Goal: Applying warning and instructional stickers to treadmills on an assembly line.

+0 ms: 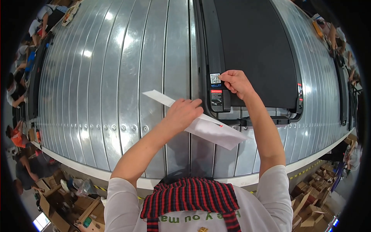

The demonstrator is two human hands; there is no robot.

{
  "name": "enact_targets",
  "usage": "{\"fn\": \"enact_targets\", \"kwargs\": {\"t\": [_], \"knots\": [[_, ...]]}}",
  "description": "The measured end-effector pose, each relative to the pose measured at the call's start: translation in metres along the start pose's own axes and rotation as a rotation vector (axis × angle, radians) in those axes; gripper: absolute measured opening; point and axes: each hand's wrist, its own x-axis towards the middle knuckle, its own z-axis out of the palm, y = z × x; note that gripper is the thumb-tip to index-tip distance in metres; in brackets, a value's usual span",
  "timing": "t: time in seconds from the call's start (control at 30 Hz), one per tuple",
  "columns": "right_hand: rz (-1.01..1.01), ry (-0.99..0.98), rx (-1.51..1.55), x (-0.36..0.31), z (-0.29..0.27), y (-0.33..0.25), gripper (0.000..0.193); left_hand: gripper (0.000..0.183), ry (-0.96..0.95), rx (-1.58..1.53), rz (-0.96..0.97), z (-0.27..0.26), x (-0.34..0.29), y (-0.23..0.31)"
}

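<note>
Sticker (215, 78), small white square with a code pattern, sits at the near left corner of the black treadmill (251, 50), on its side rail. Right hand (236, 83) has fingertips pressed together on the sticker's right edge, pinching or pressing it; can't tell if it's fully stuck down. Left hand (184, 113) is closed on a long white paper sheet (210, 129), pinched between thumb and fingers, held tilted above the rollers, one end pointing up-left, the other fanning out wide to the lower right.

Progress, as a judgement: sticker looks placed and roughly square to the rail, so application is mostly done; what seems left is smoothing it and dealing with the paper sheet, which looks like a label backing. A second, red-and-black label (216, 96) is already on the rail just below the sticker.

Around: treadmill lies on a metal roller conveyor (116, 77), wide and shiny. Cardboard boxes (309, 201) stacked on the floor at lower right and lower left. Other people (17, 92) work along the far left and right edges, well apart. Nothing blocks the hands; the paper sheet hangs near the rail but off the sticker.
</note>
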Motion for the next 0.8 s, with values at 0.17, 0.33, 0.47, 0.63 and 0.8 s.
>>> {"fn": "enact_targets", "kwargs": {"t": [0.17,0.33,0.47,0.63,0.8], "knots": [[-0.015,0.024,0.016,-0.002,0.002,0.0,0.012,0.009,0.02,-0.004,0.02,-0.009,0.008,0.002],[-0.024,0.051,0.016,-0.004,0.005,-0.001,0.011,0.01,0.037,0.002,0.029,-0.011,0.013,0.0],[-0.046,0.059,0.013,-0.004,0.006,0.0,0.012,0.004,0.163,0.038,0.079,-0.007,0.016,-0.002],[-0.048,0.081,0.007,-0.005,0.008,0.002,0.011,0.008,0.027,0.022,0.025,-0.011,0.02,0.001],[-0.051,0.088,0.011,-0.005,0.008,0.002,0.011,0.008,0.031,0.013,0.029,-0.011,0.023,0.001]]}}
